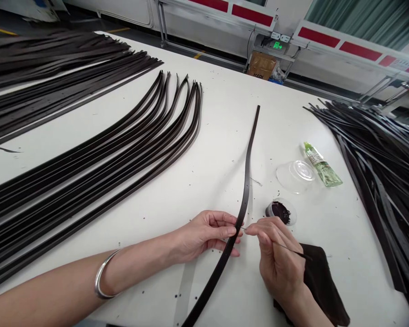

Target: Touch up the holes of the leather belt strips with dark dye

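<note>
A long dark leather-like strap [247, 181] is pinched between the thumb and fingers of my left hand [207, 232]. It curves up to its far end and runs down past the bottom of the view. My right hand [277, 254] grips a thin dark rod-like tool [289, 249], whose fine tip reaches the strap's right edge beside my left thumb. Just beyond my right hand stands a small clear cup [295, 217] with dark brown contents. Under my right wrist lies a dark folded cloth [322, 272].
Several dark straps [122, 141] lie in rows on the white table [221, 122] at left, with more strips [71, 93] behind. A tangled pile of strips [378, 154] covers the right side. A clear plastic lid [295, 176] and green squeeze pouch [323, 165] lie nearby.
</note>
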The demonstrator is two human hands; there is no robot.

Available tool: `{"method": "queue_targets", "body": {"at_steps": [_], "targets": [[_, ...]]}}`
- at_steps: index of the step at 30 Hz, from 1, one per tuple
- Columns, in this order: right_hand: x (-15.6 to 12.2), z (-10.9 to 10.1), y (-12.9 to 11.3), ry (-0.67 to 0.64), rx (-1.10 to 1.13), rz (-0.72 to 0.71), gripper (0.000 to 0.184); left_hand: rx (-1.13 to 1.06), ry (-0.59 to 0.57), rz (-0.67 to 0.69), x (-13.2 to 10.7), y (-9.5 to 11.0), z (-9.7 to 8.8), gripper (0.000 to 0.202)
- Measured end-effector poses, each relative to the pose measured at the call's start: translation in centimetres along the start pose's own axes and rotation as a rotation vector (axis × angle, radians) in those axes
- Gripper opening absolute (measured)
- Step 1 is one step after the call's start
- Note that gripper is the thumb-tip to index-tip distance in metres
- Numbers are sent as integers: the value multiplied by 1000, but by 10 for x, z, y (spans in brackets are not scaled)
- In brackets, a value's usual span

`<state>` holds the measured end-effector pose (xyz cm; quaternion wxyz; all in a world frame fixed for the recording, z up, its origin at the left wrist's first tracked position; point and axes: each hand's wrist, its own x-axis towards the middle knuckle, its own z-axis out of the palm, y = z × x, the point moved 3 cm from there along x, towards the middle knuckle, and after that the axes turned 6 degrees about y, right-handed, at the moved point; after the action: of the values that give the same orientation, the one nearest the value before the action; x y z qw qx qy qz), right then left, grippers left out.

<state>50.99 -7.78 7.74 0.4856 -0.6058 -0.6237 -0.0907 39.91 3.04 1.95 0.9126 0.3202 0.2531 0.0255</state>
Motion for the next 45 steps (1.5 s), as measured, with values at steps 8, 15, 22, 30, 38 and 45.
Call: {"method": "queue_targets", "body": {"at_steps": [8,15,22,30,38,45], "targets": [[-12,-13,9,131,98,333,30,-38,-5,2,-1,-2,-3,19],[-17,2,26,188,323,813,15,-80,11,11,-1,0,-3,24],[-12,15,30,176,491,893,30,-75,-5,26,-3,2,-1,18],[-2,8,30,156,372,865,23,-85,-46,-6,-5,-2,-1,15],[-29,-4,0,-81,-112,-21,38,-126,-46,25,-3,-4,-5,14],[-34,2,1,-136,-184,-80,39,-93,-70,49,-2,-3,-2,13]]}}
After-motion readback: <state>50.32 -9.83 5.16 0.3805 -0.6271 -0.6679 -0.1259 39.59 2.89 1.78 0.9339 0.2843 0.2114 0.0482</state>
